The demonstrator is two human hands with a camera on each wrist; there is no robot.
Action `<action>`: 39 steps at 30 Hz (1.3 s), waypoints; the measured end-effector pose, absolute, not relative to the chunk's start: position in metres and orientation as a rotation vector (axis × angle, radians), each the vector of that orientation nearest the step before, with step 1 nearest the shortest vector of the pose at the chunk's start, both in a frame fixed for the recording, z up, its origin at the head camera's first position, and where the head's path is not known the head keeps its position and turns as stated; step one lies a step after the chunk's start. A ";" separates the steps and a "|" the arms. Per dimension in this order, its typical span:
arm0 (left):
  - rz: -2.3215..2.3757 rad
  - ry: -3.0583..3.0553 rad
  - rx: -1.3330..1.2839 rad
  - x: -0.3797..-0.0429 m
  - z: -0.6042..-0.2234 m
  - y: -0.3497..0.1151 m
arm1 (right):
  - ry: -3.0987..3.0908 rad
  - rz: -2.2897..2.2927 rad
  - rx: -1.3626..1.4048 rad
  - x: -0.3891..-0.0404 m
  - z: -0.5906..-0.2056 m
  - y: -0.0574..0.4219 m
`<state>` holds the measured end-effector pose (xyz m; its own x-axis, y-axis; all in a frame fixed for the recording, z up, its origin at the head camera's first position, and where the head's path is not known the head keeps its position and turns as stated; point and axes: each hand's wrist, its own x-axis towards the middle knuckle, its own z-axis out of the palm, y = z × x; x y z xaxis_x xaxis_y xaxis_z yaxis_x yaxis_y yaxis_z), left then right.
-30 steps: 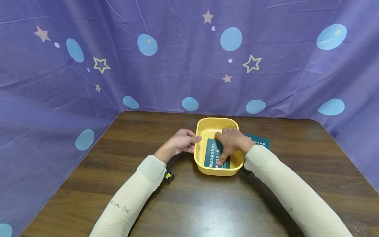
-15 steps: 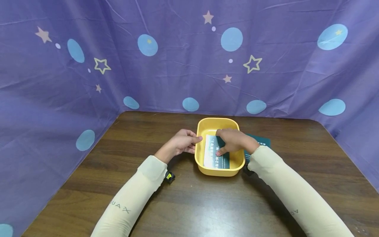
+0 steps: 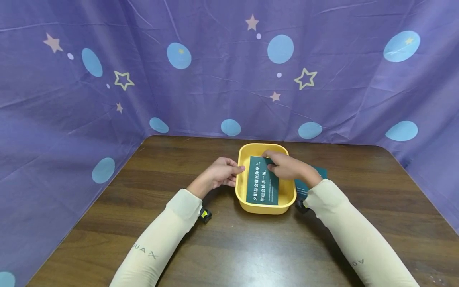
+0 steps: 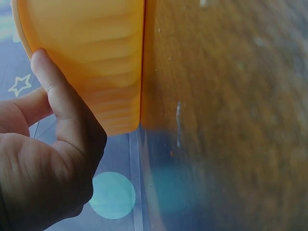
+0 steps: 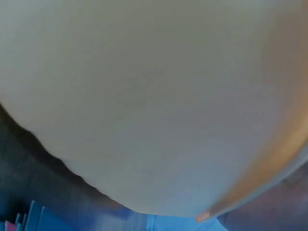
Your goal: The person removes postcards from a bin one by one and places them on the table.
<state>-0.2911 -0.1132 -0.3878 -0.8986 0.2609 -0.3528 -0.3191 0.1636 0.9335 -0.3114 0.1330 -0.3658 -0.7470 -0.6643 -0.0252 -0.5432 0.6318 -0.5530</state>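
A yellow rectangular plastic basin (image 3: 263, 208) stands on the wooden table. My left hand (image 3: 222, 171) holds its left wall, thumb over the rim and fingers outside; in the left wrist view the thumb lies along the orange-looking wall (image 4: 106, 62). Inside the basin is a dark green card (image 3: 263, 187) with white Chinese writing. My right hand (image 3: 285, 165) pinches the card's far right corner, thumb on top, fingertips hidden under it. A second dark green printed item (image 3: 302, 190) lies right of the basin, partly covered by the right wrist. Pale sleeve cloth (image 5: 144, 106) fills most of the right wrist view.
The brown table (image 3: 229, 247) reaches back to a purple curtain (image 3: 215, 91) with stars and blue dots. Small black wrist devices show beneath both forearms, the left one (image 3: 205, 215) with a yellow-green patch. A blue-edged object (image 5: 43, 219) shows low in the right wrist view.
My right hand has drawn back from lying spread over the card to its far right corner, and the card has shifted slightly away. The left hand keeps its hold on the basin.
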 end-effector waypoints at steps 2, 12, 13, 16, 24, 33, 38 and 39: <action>1.777 2.017 -0.051 -0.290 -0.387 -0.114 | 2.626 -0.848 -1.000 -0.310 -0.365 0.133; 1.781 2.019 -0.035 -0.290 -0.387 -0.114 | 2.693 -1.181 -1.053 -0.305 -0.356 0.142; 1.782 2.017 -0.037 -0.290 -0.387 -0.114 | 2.707 -1.231 -1.065 -0.305 -0.356 0.144; 1.785 2.014 -0.030 -0.290 -0.388 -0.114 | 2.771 -1.389 -1.100 -0.304 -0.355 0.148; 1.785 2.000 -0.024 -0.290 -0.387 -0.116 | 2.901 -1.740 -1.063 -0.282 -0.324 0.158; 1.787 2.008 -0.027 -0.292 -0.389 -0.117 | 3.053 -1.959 -0.865 -0.303 -0.324 0.201; 1.781 2.016 -0.034 -0.291 -0.389 -0.115 | 3.091 -2.005 -0.701 -0.307 -0.324 0.225; 1.778 2.017 -0.035 -0.291 -0.388 -0.115 | 3.092 -2.005 -0.665 -0.308 -0.324 0.229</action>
<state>-0.2911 -0.1151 -0.3885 -0.8992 0.2703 -0.3441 -0.3075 0.1693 0.9364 -0.3083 0.2293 -0.3243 -0.7659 0.0365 0.6419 -0.5712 0.4195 -0.7055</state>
